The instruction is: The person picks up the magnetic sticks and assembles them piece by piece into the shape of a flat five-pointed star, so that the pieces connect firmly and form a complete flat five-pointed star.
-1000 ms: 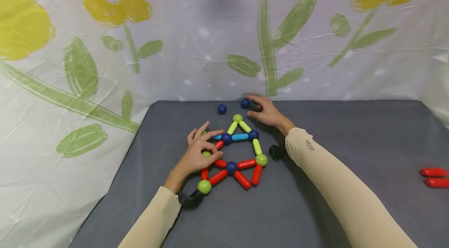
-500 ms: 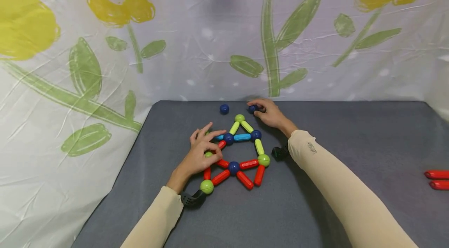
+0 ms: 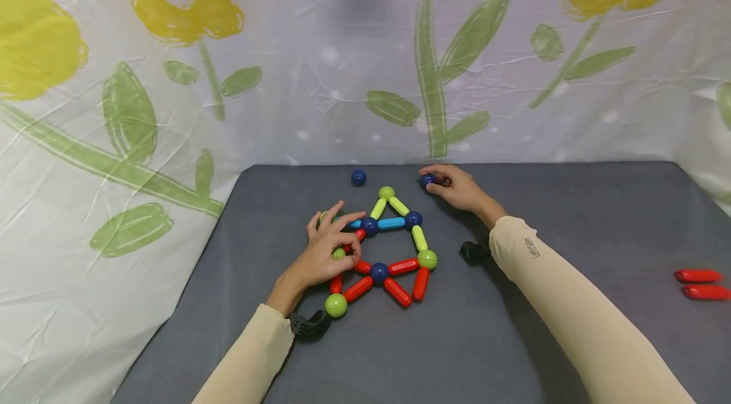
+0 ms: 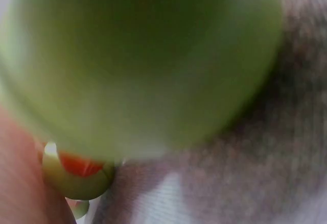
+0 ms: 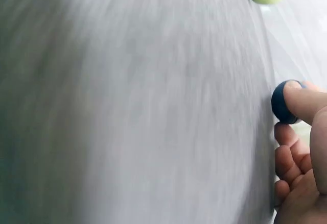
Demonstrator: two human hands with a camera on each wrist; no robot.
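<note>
At the table's far side, my right hand pinches a dark blue ball between thumb and fingers. The right wrist view also shows that blue ball under the thumb. My left hand is at the left side of a figure built from magnetic rods and balls, its thumb and index finger pinching a red rod. A green ball shows within the ring of those fingers. The rod joins a blue ball. A blurred green ball fills most of the left wrist view.
Another loose blue ball lies beyond the figure. Two red rods lie at the far right of the grey table. The figure's top is a green ball with two yellow-green rods. A flowered curtain hangs behind.
My right hand has closed its fingers on the blue ball and drawn it to the right, away from the other loose ball. The left hand has stayed at the figure, thumb and index finger closer together.
</note>
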